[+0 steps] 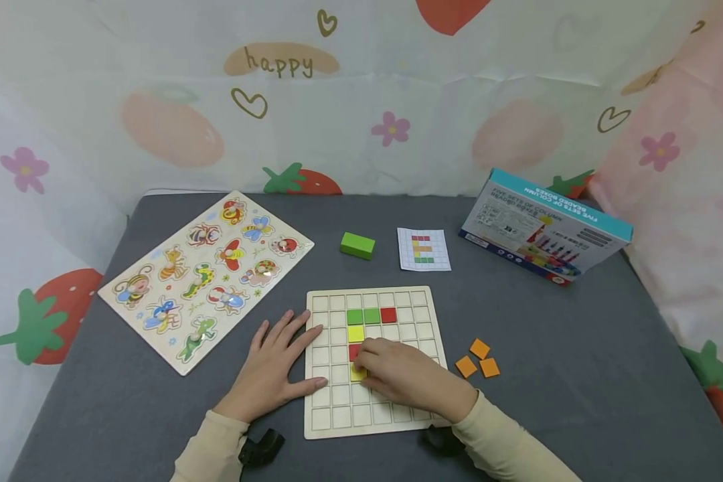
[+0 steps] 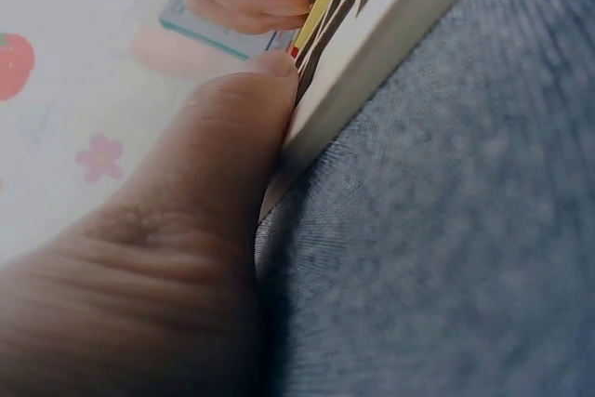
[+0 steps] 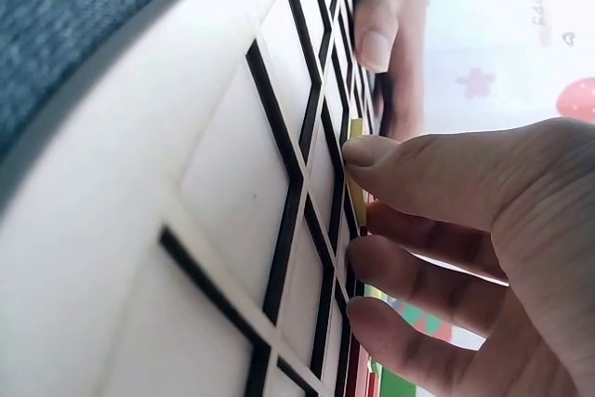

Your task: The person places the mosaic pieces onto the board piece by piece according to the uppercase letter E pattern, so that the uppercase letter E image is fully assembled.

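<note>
A pale wooden grid board [image 1: 331,418] lies flat before me. My right hand [image 1: 406,375] is over its middle, thumb and fingertips pinching a square yellow tile [image 3: 357,194] at a cell below a red tile [image 1: 353,351]. Above that in the same column are another yellow tile [image 1: 355,333] and a green tile [image 1: 354,316]. A second green tile [image 1: 371,316] and a red tile [image 1: 388,314] continue the top row rightward. My left hand [image 1: 275,365] rests with spread fingers on the board's left edge; its thumb [image 2: 232,123] touches the rim.
Three loose orange tiles [image 1: 479,348] lie right of the board. Behind it are a green block [image 1: 357,246] and a card [image 1: 424,250] with a coloured grid pattern. An insect puzzle board [image 1: 207,278] lies at left; a printed box [image 1: 545,224] stands at back right.
</note>
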Action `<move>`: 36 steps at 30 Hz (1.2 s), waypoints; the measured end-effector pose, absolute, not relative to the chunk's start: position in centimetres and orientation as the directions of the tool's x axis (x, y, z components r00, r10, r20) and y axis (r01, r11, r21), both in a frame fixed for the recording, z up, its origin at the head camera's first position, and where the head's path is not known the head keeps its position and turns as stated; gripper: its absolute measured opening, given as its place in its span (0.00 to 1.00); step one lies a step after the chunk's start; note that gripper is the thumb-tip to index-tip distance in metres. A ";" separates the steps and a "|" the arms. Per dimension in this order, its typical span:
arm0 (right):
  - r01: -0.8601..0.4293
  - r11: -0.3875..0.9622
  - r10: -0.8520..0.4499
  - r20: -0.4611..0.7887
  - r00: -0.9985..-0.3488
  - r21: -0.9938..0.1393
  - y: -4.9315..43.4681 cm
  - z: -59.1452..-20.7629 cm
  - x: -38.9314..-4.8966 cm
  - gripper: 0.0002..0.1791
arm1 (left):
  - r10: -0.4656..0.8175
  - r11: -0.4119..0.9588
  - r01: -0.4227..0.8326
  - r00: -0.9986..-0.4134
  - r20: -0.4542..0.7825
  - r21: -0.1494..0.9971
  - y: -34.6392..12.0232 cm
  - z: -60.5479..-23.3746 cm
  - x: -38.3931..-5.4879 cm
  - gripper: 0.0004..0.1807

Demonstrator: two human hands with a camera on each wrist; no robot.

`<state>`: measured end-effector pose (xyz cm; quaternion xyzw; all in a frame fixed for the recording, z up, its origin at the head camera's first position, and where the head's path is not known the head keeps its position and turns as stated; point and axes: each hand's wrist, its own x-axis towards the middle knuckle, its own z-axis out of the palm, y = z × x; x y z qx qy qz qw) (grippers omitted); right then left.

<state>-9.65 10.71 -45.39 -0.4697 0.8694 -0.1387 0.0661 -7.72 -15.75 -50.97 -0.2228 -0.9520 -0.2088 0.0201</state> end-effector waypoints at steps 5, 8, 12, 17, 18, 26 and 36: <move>-0.804 0.515 -0.838 0.022 -0.545 -0.297 10.7 -45.4 -9.6 0.10 | 0.416 0.813 0.433 -0.900 0.131 0.390 -15.8 -50.9 -7.8 0.45; -0.803 0.523 -0.834 0.020 -0.551 -0.286 10.8 -45.5 -9.6 0.10 | 0.416 0.813 0.431 -0.900 0.127 0.390 -15.8 -50.9 -7.8 0.45; -0.782 0.555 -0.813 0.017 -0.582 -0.284 11.5 -45.2 -9.4 0.12 | 0.418 0.811 0.433 -0.899 0.128 0.394 -15.8 -50.9 -7.9 0.45; -0.716 0.626 -0.744 0.041 -0.667 -0.310 14.4 -44.1 -8.9 0.15 | 0.409 0.811 0.422 -0.904 0.123 0.406 -15.8 -50.8 -7.8 0.45; -0.701 0.644 -0.725 0.048 -0.688 -0.306 15.3 -43.9 -8.7 0.15 | 0.405 0.810 0.417 -0.906 0.121 0.412 -15.7 -50.8 -7.8 0.45; -0.489 0.835 -0.505 0.003 -0.863 -0.253 22.4 -43.1 -6.8 0.16 | 0.402 0.800 0.406 -0.909 0.106 0.441 -15.7 -50.7 -7.7 0.47; -0.333 0.910 -0.348 -0.018 -0.937 -0.248 26.5 -44.9 -5.5 0.16 | 0.392 0.808 0.394 -0.914 0.101 0.438 -15.9 -50.6 -7.8 0.50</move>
